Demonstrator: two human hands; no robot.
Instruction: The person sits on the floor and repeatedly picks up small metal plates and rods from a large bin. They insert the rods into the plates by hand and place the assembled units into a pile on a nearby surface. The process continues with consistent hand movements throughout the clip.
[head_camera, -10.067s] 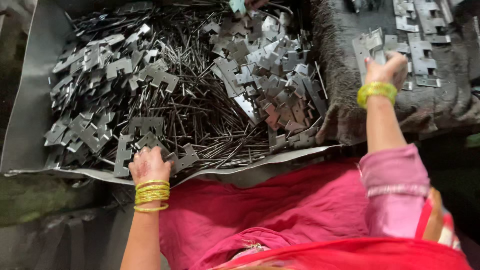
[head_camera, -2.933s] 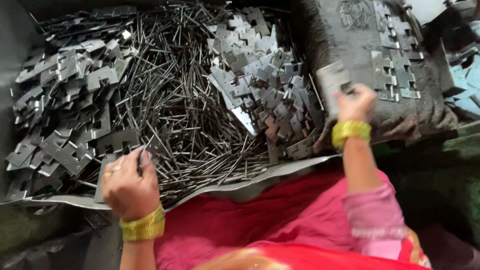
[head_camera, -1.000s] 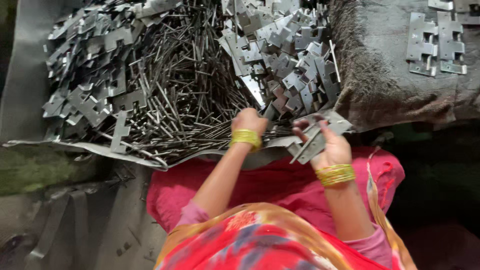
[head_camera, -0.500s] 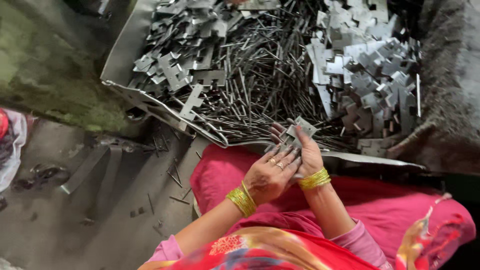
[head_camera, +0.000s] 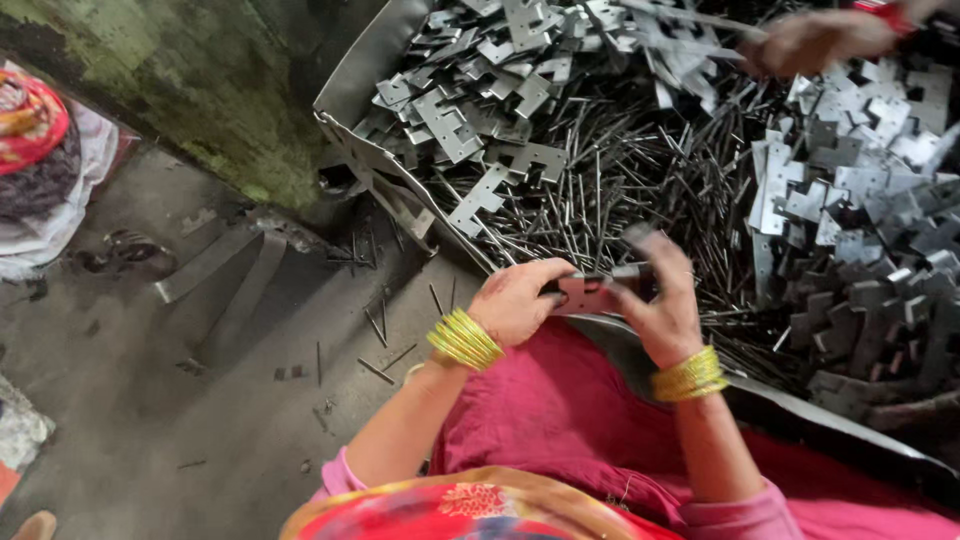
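Observation:
My left hand (head_camera: 515, 300) and my right hand (head_camera: 662, 300) meet over my lap, both gripping a small flat metal hinge plate (head_camera: 592, 293) between them. Yellow bangles ring both wrists. Just beyond the hands lies a big metal sheet tray (head_camera: 345, 85) heaped with thin metal pins (head_camera: 610, 190) in the middle and stamped hinge plates (head_camera: 470, 110) at the left and right. The held plate sits at the tray's near edge.
Another person's hand (head_camera: 815, 40) reaches over the pile at the top right. A grey concrete floor (head_camera: 150, 400) with loose pins and metal strips lies to the left. A mossy wall (head_camera: 190, 70) rises behind it. Red cloth covers my lap (head_camera: 560, 420).
My view has swung left. Both hands stay together on the plate, now lifted slightly toward the tray's edge; another person's hand has come into view at the top right.

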